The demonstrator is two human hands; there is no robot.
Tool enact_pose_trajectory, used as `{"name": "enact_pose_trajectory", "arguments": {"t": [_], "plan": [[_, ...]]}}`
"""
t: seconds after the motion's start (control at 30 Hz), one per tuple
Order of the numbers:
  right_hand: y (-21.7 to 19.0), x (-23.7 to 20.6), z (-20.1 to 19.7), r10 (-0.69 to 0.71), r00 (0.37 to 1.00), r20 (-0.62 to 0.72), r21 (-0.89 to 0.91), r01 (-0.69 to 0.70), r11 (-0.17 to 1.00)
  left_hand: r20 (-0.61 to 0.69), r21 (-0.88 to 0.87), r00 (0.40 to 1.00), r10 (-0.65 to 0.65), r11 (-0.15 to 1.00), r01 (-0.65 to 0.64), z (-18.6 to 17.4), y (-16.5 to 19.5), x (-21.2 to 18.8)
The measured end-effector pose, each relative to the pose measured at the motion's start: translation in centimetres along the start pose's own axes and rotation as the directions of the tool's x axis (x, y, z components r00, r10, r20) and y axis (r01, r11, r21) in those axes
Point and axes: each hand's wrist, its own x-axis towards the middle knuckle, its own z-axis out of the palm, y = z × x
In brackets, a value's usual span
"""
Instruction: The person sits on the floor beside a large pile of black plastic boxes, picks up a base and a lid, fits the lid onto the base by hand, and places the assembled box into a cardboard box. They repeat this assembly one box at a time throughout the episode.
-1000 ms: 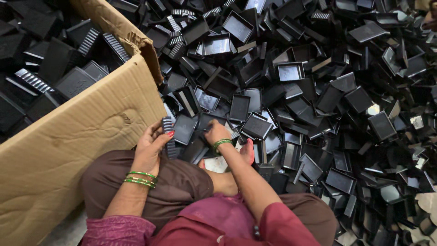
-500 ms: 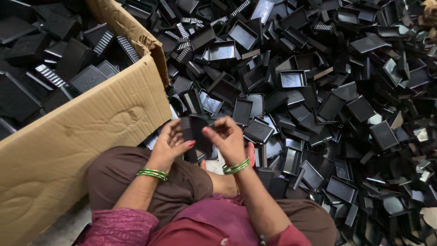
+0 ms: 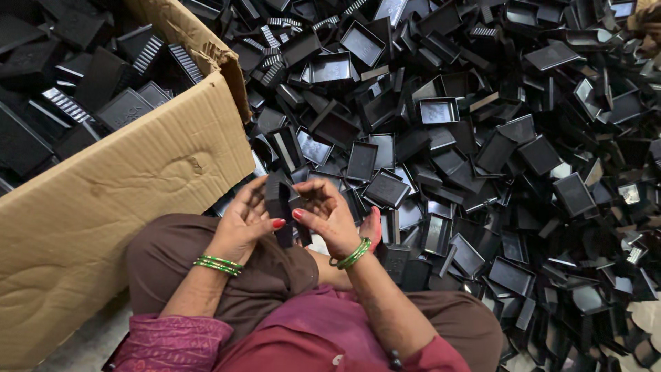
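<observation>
Both hands, left [image 3: 244,219] & right [image 3: 329,215], gripping black plastic tray pieces [image 3: 281,207] upright betw. fingertips; could slip into tray heap [image 3: 482,172] if pinch loosens.

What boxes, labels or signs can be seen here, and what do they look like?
Cardboard box: left of the person, large, plain brown, open top with a torn rim, holding black trays.
Labels, signs, screens: none clearly seen; a faint marking on one tray inside the box is too small to tell.

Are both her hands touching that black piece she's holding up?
Touching. The head view shows left hand and right hand both gripping the black piece, fingers wrapped on it.
</observation>
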Motion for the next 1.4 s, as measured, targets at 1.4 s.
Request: {"name": "enact_pose_trajectory", "arguments": {"t": [1.4], "plan": [[-1.3, 0.0, -0.8, -0.164, 0.982, 0.093, -0.286, 0.184, 0.941, 0.057, -0.037, 0.997, -0.045, 0.998, 0.047, 1.1, -0.8, -0.2]]}}
